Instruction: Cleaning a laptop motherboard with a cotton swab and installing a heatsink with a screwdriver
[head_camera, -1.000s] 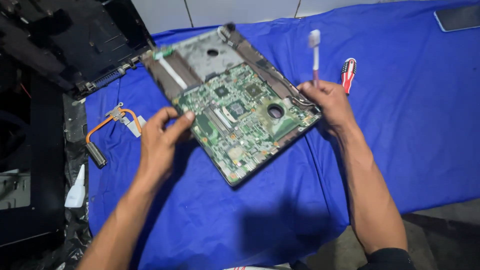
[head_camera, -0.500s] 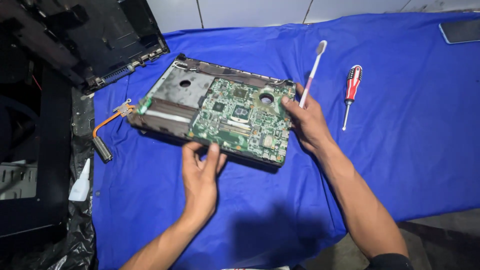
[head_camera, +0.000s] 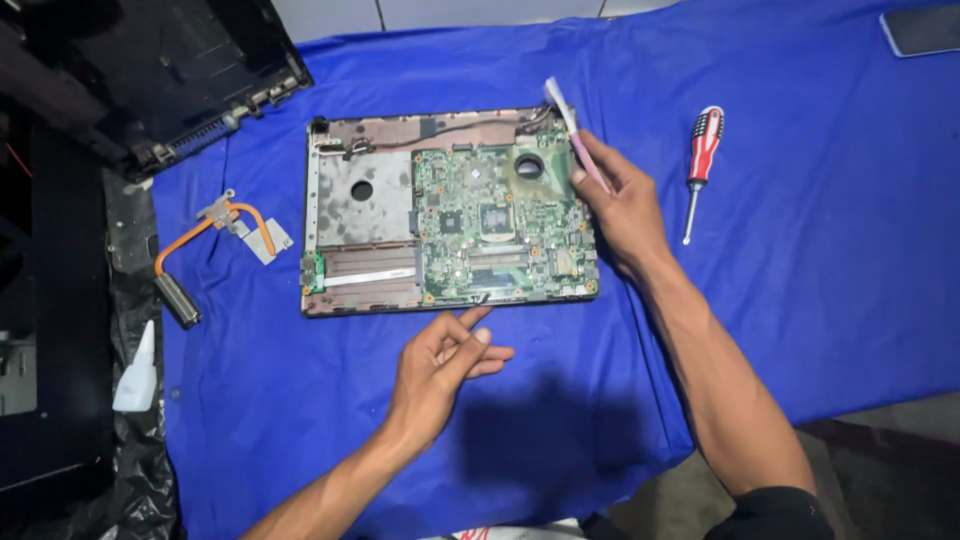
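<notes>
An opened laptop base (head_camera: 360, 200) lies flat on the blue cloth (head_camera: 780, 300), its green motherboard (head_camera: 500, 225) filling the right half. My right hand (head_camera: 620, 210) rests at the board's right edge and grips a pink-handled brush (head_camera: 572, 135), whose white bristles point up past the far right corner. My left hand (head_camera: 445, 365) hovers just below the base's near edge, fingers loosely apart, index finger pointing at the board, holding nothing.
A red and white screwdriver (head_camera: 700, 160) lies right of my right hand. A copper heat pipe with heatsink (head_camera: 215, 245) sits left of the base. A black laptop cover (head_camera: 150, 70) is at the far left, a small white bottle (head_camera: 138, 370) below it, a phone (head_camera: 920, 30) at the top right corner.
The laptop base was turned from a diagonal pose to lie square to me. My left hand let go of it and drew back toward me; my right hand kept the brush.
</notes>
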